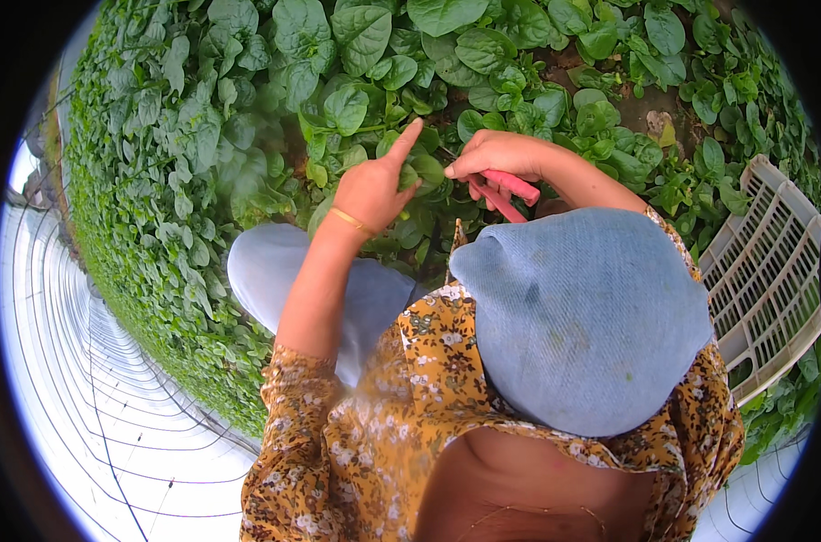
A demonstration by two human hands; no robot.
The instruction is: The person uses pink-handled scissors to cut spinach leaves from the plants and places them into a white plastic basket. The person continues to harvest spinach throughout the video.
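My left hand (376, 190), a thin gold-coloured bracelet at its wrist, is among broad green leaves with the index finger stretched out. A rounded leaf (427, 173) shows between that finger and the thumb. The other fingers are hidden, so whether they hold any leaves cannot be told. To its right, my right hand (502, 159) grips a cutting tool with red handles (512, 190), probably scissors or snips. Its dark blades point into the foliage and are mostly covered by leaves. Both hands are low over the leafy plants (346, 108), a short distance apart.
A pale plastic slatted crate (766, 271) stands tilted at my right. My knees in light blue denim (580, 318) are bent close under my arms. Dense leafy rows (146, 223) spread ahead and left, with bare soil (644, 108) showing in places. Ribbed greenhouse sheeting (112, 406) curves along the left.
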